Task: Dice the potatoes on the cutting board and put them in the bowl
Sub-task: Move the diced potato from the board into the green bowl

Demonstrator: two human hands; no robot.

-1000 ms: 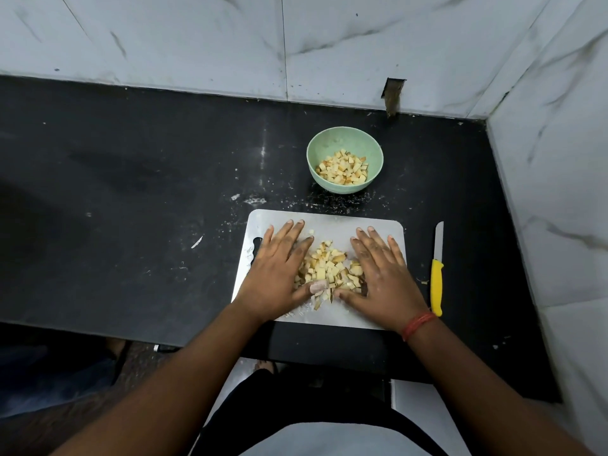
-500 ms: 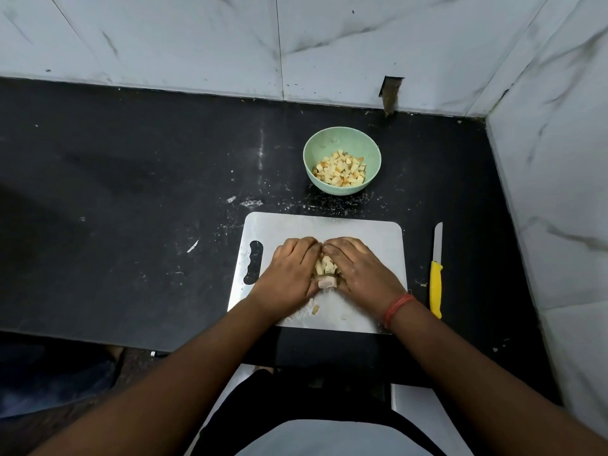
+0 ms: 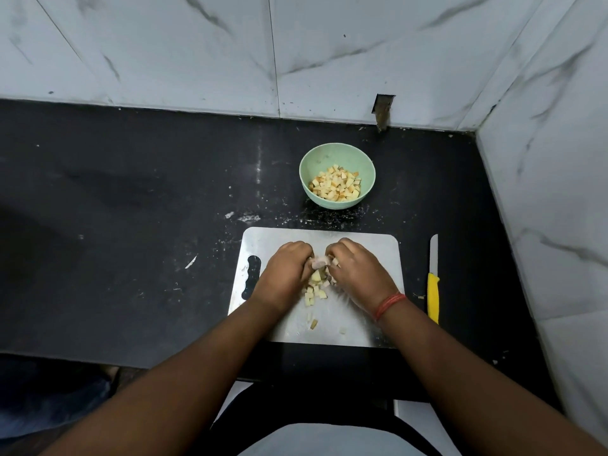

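Both hands meet over the middle of the cutting board, fingers curled inward. The left hand and the right hand cup a heap of diced potato between them, each grip closed around the pieces; the fingertips appear to touch, though they are partly hidden. A few loose cubes lie on the board just near of the hands, and single bits sit nearer still. The green bowl, already holding potato cubes, stands on the black tabletop just beyond the board's far edge. A yellow-handled knife lies right of the board.
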